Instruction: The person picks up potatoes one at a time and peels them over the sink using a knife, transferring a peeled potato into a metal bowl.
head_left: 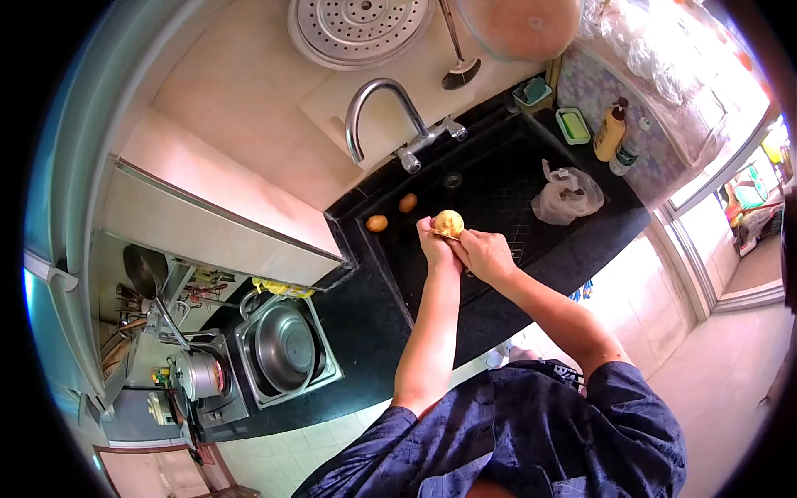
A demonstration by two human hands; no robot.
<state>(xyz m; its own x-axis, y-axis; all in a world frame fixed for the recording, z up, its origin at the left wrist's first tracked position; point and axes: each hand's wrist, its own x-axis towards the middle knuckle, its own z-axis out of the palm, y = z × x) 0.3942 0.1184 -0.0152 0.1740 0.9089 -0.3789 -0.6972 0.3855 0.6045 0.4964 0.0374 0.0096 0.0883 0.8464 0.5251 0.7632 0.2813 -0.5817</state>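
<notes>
Over the black sink (490,178), my left hand (437,246) is closed round a potato (449,222) with pale yellow flesh showing. My right hand (488,254) is pressed up against it from the right, fingers curled round a slim tool. Only a thin edge of that tool shows under the potato, so I cannot tell its kind. Two brown-skinned potatoes, one farther back (408,202) and one nearer the left wall (377,223), lie apart in the sink's left corner.
A chrome faucet (390,87) arches over the back of the sink. A clear plastic bag (568,196) sits at the right, before a soap dish (573,126) and a yellow pump bottle (610,129). Metal basins (286,344) stand at the left, beside a pot (198,373).
</notes>
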